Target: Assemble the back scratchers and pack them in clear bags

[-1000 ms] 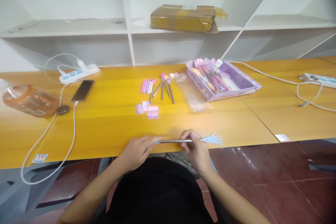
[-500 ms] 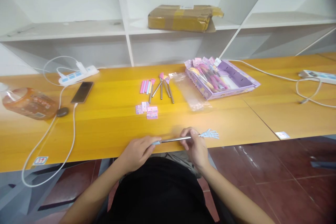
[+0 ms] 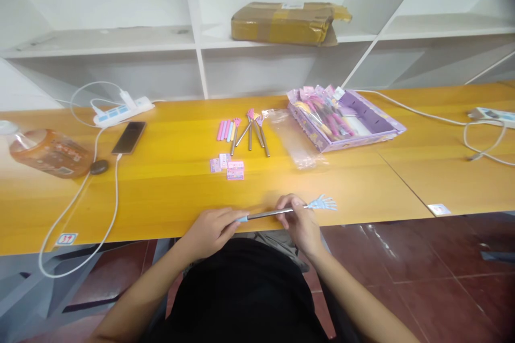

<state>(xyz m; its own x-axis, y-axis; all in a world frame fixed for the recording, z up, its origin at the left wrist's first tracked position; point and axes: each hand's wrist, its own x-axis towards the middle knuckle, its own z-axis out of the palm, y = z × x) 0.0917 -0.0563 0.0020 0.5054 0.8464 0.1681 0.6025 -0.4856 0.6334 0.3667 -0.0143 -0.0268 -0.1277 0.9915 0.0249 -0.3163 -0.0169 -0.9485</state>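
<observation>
A back scratcher (image 3: 261, 215) with a metal rod, a light blue handle and a light blue hand-shaped head lies across between my hands, near the table's front edge. My left hand (image 3: 213, 231) is closed round its blue handle end. Around the rod close to the head, my right hand (image 3: 298, 222) is closed with thumb and fingers. Farther back lie several loose metal rods with pink, purple and yellow hand-shaped heads (image 3: 251, 131). Beside them sits a row of pastel handle sleeves (image 3: 226, 131). Small printed cards (image 3: 235, 170) are in front of these.
A purple tray (image 3: 362, 142) holds several bagged back scratchers, with a clear plastic bag (image 3: 300, 153) next to it. To the left are a phone (image 3: 129, 138), a power strip (image 3: 124, 112), cables and an orange-labelled bottle (image 3: 50, 153). A taped carton (image 3: 281, 24) rests on the shelf.
The camera view has shifted slightly, so the background sits a little to the right and higher. Both hands keep their hold on the back scratcher, almost unmoved.
</observation>
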